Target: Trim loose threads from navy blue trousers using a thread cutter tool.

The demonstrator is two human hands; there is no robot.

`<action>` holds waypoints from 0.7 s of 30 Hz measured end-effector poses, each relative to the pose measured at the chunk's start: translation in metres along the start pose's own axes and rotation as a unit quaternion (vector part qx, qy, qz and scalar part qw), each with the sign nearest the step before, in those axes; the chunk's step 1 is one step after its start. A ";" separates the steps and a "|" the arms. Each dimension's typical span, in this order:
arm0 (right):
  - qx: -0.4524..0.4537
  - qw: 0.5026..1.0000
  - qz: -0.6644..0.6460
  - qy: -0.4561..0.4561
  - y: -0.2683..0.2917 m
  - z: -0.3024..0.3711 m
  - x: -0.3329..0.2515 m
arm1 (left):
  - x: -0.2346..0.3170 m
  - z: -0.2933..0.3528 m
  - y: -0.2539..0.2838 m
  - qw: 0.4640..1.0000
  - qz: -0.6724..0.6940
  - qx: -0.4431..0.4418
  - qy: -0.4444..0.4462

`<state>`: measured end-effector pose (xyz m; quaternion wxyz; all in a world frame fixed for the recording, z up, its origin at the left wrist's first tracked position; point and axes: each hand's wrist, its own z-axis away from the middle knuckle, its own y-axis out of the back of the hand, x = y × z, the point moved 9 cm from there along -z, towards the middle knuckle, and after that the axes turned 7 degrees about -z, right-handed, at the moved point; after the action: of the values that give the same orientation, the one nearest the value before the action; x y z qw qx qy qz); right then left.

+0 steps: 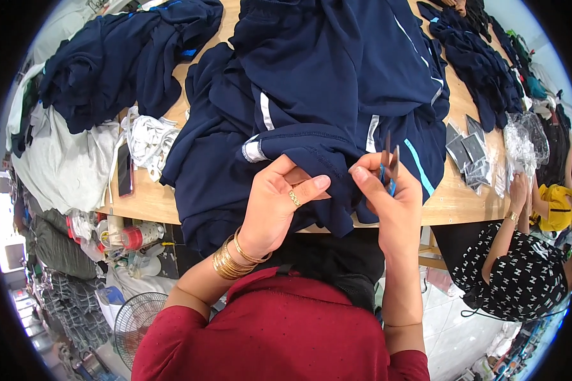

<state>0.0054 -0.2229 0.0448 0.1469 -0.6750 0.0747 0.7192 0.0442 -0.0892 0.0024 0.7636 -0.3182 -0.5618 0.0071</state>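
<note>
You look down from a single head-worn fisheye camera, straight over your own forearms, close to the wooden table point(454, 202) edge. The view faces forward and down across the tabletop; edges bend toward the dark round rim. No second view overlaps it.

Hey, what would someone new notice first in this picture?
Probably the heap of navy blue garments with pale stripes covering the wooden table in the middle. At its near edge the left hand pinches a hem while the right hand holds small blue-handled thread snips. Gold bangles ring the left wrist.
</note>
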 end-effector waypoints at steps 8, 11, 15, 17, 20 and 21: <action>0.046 0.996 0.057 0.041 0.013 0.008 -0.007 | -0.001 0.000 0.001 1.000 -0.002 0.003 -0.001; 0.041 0.990 0.102 0.094 0.010 0.012 -0.012 | 0.000 0.000 -0.001 1.000 -0.002 0.004 0.000; 0.087 0.978 -0.007 0.190 0.020 0.020 -0.011 | 0.000 0.000 0.000 1.000 0.001 0.004 0.003; 0.068 0.976 0.142 0.149 0.021 0.025 -0.001 | 0.000 0.000 0.002 1.000 0.012 0.008 0.006; 0.060 0.953 0.264 0.135 0.017 0.032 0.003 | 0.001 0.000 0.002 1.000 0.025 0.007 0.011; 0.062 0.953 0.265 0.136 0.018 0.032 0.004 | 0.001 -0.001 0.001 1.000 0.027 0.005 0.012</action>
<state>-0.0307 -0.2292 0.0417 -0.0190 -0.7117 0.3146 0.6278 0.0456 -0.0885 0.0026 0.7715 -0.3293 -0.5438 0.0262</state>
